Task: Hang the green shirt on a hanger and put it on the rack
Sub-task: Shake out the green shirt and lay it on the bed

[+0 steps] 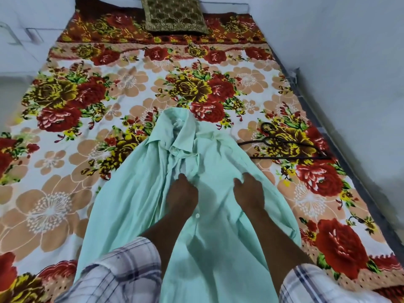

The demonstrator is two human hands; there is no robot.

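The red-and-peach flowered bedsheet point(72, 119) is carrying the pale green button-front shirt point(135, 193), which is lying lengthwise, its collar pointing away from the person. The thin dark wire hanger point(267, 139) is lying just right of the collar, nearer the right hand point(248, 190). That hand and the left hand point(182, 190) are both curling their fingers into chest fabric.

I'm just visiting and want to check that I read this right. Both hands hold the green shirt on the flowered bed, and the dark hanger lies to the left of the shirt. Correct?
Not quite. The head view shows the dark hanger lying to the right of the green shirt, not the left. The left hand and right hand do hold the shirt on the flowered bed.
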